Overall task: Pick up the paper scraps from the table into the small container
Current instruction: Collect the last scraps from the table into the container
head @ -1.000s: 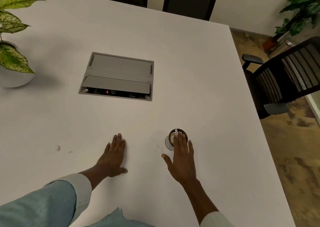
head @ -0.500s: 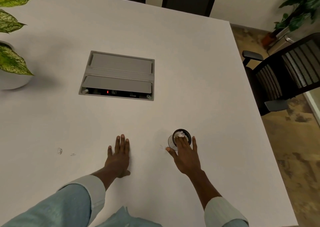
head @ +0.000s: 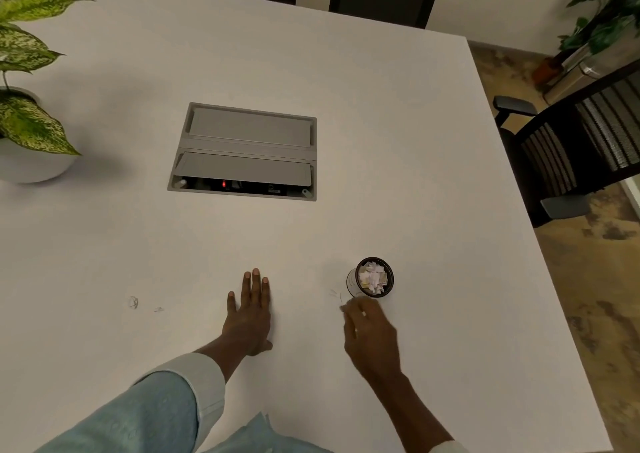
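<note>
A small round container [head: 354,283] with a dark rim stands on the white table [head: 433,175], with white paper scraps [head: 372,277] heaped inside. My right hand [head: 372,336] hovers just in front of it, fingers curled loosely, nothing visible in them; it is blurred. My left hand [head: 251,314] lies flat on the table to the container's left, fingers together. Faint thin marks [head: 335,294] show on the table left of the container; I cannot tell if they are scraps.
A grey cable box [head: 246,151] is set into the table's middle. A potted plant [head: 27,113] stands at the far left. Small dark scribble marks [head: 133,302] lie left of my left hand. A black office chair [head: 568,147] stands beyond the right edge.
My right hand has pulled back from over the container's mouth toward me, uncovering the scraps inside. The left hand has stayed flat in place.
</note>
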### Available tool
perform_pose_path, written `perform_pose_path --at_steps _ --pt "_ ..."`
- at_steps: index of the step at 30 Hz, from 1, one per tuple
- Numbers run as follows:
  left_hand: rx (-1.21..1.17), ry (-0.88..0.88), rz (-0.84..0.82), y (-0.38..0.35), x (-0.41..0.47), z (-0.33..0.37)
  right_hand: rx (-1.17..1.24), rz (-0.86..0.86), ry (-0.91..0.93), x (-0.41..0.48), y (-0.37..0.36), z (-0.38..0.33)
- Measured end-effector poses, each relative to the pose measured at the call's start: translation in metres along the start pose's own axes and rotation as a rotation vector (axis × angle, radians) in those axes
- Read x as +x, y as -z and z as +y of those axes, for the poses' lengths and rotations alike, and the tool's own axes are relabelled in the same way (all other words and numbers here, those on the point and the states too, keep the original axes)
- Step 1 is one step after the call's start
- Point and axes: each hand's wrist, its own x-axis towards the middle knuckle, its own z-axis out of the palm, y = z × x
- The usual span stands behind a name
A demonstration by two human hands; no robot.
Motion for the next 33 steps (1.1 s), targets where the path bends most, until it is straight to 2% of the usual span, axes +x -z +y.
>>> perform_pose_path --at_steps 3,5,11,18,25,28,33 --pt "-0.011 -0.004 0.001 0.000 0.000 -0.001 -0.092 -0.300 -0.036 0.000 -0.027 -0.008" --pt "-0.023 -0.005 -0.004 0.001 0.000 -0.002 -0.158 -0.422 -0.056 0.005 -0.043 -0.010" --pt "-0.059 -0.022 0.001 0.002 -0.002 -0.003 -0.215 -0.487 -0.044 0.021 -0.064 -0.007" --pt "-0.100 -0.038 0.023 0.001 -0.003 -0.005 -0.313 -0.439 0.026 0.023 -0.059 -0.013" --pt "-0.144 -0.052 0.065 -0.007 0.001 -0.011 -0.107 -0.384 -0.012 -0.001 -0.055 -0.002" --pt "-0.158 -0.059 0.088 -0.010 0.001 -0.015 0.005 -0.227 0.036 -0.007 -0.044 -0.003" --pt "-0.155 -0.087 0.123 -0.016 0.000 -0.021 0.137 0.061 -0.045 0.008 -0.010 -0.003"
